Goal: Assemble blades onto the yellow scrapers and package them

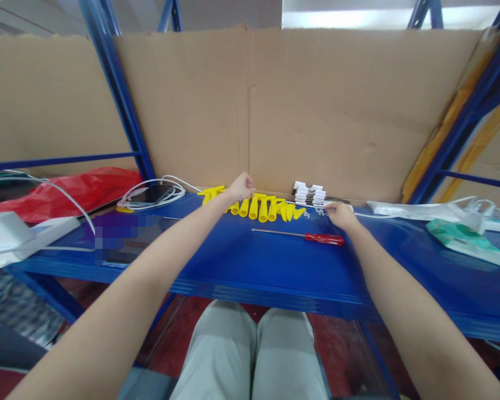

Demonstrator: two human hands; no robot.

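Observation:
My left hand (242, 187) is closed above the far end of a row of yellow tube-shaped plastic pieces (253, 210); whatever its curled fingers hold, if anything, is hidden. Smaller yellow pointed pieces (290, 212) continue the row to the right. On the right, my right hand (339, 214) reaches down with its fingertips together beside a scatter of small screws (320, 211). I cannot make out what it pinches. White and black stacked parts (309, 194) stand just behind the screws. A screwdriver (323, 239) with a red handle lies in front, its shaft pointing left.
A tall cardboard sheet (316, 111) backs the blue bench (250, 266). Coiled white cable (162, 194), a red plastic bag (87, 191) and a white box (45, 236) lie left. A green packet (466, 241) is at the right. Blue metal posts (123, 94) frame the bench.

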